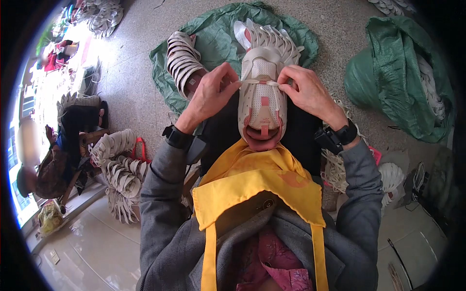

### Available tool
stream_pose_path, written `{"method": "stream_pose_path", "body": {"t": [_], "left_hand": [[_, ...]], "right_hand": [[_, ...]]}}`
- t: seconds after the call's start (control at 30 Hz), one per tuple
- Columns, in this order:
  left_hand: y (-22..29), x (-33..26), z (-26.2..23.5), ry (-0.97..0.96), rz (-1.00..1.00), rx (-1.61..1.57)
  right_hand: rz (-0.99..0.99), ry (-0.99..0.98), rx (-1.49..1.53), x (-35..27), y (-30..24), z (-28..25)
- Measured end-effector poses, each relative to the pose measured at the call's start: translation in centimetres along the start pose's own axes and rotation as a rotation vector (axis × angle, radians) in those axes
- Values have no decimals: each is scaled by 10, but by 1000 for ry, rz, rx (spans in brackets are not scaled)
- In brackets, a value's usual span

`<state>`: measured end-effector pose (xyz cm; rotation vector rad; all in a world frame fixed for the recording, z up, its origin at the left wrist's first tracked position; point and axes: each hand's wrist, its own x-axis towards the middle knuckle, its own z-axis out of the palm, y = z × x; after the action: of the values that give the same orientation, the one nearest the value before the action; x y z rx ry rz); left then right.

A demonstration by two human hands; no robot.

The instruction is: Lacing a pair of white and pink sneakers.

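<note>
The left hand [209,93] and right hand [307,89] each pinch one end of a thin pale lace [260,83] stretched across the front of a cream mesh shoe upper [262,97], which stands between them over the lap, its pink-trimmed tongue and opening toward the yellow apron [257,182]. Each wrist wears one black band, two in all. Beyond the upper, two rows of stacked ribbed pale uppers [182,60] lie on a crumpled green sack [218,34] on the speckled floor, a second stuffed green sack [398,72] lies farther right, and more piles lie at left.
</note>
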<state>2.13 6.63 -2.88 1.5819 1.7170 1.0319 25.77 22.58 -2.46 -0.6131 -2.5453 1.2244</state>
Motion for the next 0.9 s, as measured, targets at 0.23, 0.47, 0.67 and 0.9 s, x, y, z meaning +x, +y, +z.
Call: {"method": "stream_pose_path", "body": {"t": [0.23, 0.47, 0.67, 0.9], "left_hand": [[14, 9, 15, 94, 165, 175], [15, 15, 17, 50, 141, 186], [16, 20, 8, -77, -180, -178], [-22, 8, -33, -77, -250, -269]], "right_hand": [[84, -17, 124, -2, 0, -1], [135, 21, 270, -3, 3, -2], [208, -65, 156, -13, -6, -35], [234, 70, -43, -44, 16, -52]]}}
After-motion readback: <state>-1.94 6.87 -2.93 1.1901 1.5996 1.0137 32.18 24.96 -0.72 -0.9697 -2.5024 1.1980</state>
